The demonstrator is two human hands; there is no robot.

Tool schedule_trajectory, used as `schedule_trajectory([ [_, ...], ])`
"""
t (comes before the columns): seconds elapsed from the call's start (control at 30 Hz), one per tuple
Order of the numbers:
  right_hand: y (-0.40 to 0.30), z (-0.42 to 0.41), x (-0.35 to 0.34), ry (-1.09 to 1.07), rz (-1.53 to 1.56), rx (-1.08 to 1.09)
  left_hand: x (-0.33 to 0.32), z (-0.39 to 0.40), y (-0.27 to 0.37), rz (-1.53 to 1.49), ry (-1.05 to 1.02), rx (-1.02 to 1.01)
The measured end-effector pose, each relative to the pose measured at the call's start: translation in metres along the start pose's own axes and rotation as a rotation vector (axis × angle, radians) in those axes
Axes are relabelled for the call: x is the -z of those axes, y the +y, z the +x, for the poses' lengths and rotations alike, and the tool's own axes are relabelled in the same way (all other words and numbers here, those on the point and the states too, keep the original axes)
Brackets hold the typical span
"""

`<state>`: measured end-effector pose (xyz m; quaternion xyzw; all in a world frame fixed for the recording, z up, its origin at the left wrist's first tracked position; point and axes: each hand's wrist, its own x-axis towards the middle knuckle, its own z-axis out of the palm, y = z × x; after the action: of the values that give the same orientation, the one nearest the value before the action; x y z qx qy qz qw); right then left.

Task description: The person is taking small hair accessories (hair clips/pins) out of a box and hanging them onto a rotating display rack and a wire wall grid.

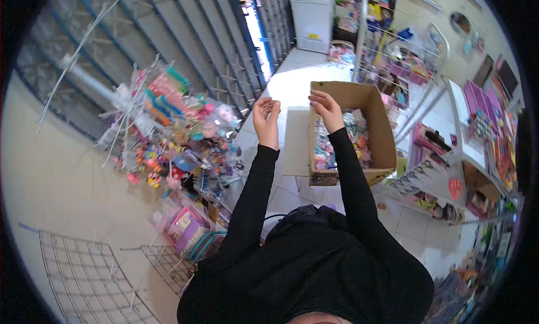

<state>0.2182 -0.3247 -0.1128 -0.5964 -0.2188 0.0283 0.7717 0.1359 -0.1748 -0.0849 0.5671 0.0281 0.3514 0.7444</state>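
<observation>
My left hand is raised in front of me with its fingers half curled. No object shows in it. To its right, my right hand hovers over the left rim of an open cardboard box, its fingers slightly bent and apart, also with nothing visible in it. Inside the box lie many small packaged goods, too small to name one by one. A cardboard flap spreads out from the box's left side, below and between my hands.
At left, a white pole rack carries hanging bagged trinkets and toys. Behind it runs a folding metal gate. A white chest freezer stands at the back. White shelving with goods lines the right. Wire grids hang lower left.
</observation>
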Motion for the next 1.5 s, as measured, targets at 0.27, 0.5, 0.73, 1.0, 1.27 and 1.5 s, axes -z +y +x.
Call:
schedule_trajectory([
  [0.27, 0.052, 0.012, 0.154, 0.231, -0.243, -0.175, -0.091, -0.013, -0.119, -0.027, -0.234, 0.362],
  [0.5, 0.163, 0.038, 0.236, 0.288, -0.191, -0.346, -0.111, -0.012, -0.269, 0.13, -0.183, 0.529],
  [0.73, 0.26, 0.046, 0.286, 0.294, -0.735, -0.534, -0.124, -0.025, -0.389, 0.143, -0.169, 0.803],
  [1.0, 0.247, 0.066, 0.24, 0.083, -0.994, -0.212, -0.101, -0.017, -0.474, 0.372, -0.18, 0.93],
  [1.27, 0.267, 0.051, 0.25, 0.068, -1.245, -0.461, -0.141, -0.028, -0.437, 0.902, -0.159, 0.869],
  [1.5, 0.253, 0.04, 0.239, 0.371, -0.756, -0.365, -0.14, -0.029, -0.456, 0.561, -0.064, 0.714],
])
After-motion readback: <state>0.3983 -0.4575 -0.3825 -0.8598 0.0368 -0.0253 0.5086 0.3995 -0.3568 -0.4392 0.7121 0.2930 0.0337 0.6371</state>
